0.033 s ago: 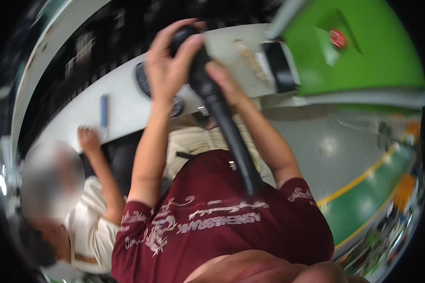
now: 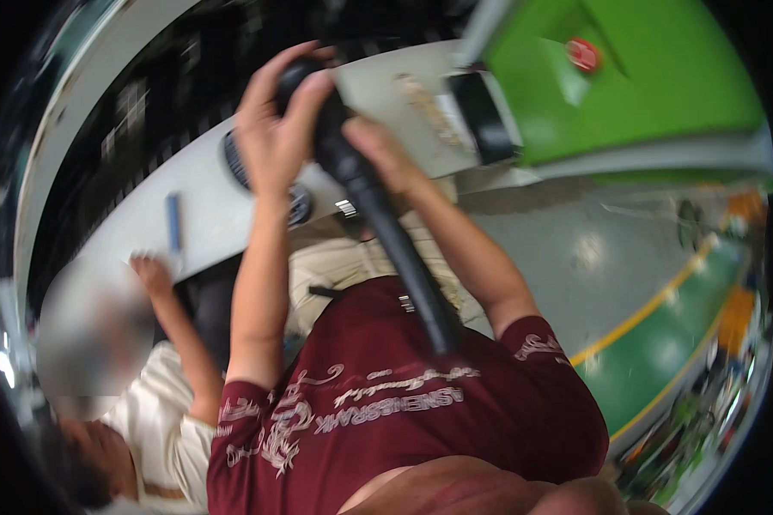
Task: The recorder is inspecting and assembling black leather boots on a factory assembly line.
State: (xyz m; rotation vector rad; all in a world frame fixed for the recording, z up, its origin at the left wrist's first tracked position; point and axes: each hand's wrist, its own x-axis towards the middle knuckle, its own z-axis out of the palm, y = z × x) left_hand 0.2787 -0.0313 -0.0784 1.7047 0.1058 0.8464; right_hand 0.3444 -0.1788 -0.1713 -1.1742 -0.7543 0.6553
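Note:
Both hands hold one long black object (image 2: 376,210), with a rounded knob at its far end, a thick body and a narrower tube slanting back toward my shirt. I cannot tell its exact kind. My left hand (image 2: 270,137) wraps around the knob end, thumb on the near side. My right hand (image 2: 385,153) grips the thick body from the right, its fingers partly hidden behind it. The object is held up in front of me, over the edge of a pale table (image 2: 206,167). Beside my left wrist, a round black ribbed piece (image 2: 301,204) rests on that table.
A blue-handled item (image 2: 173,221) lies farther left, near a co-worker's hand (image 2: 152,275). To the right are a beige strip (image 2: 428,107), a black tray (image 2: 481,116) and a green panel (image 2: 644,86) with a red round piece (image 2: 583,55).
The whole scene, my hands included, sits slightly farther left in the picture. My grip on the black object looks the same.

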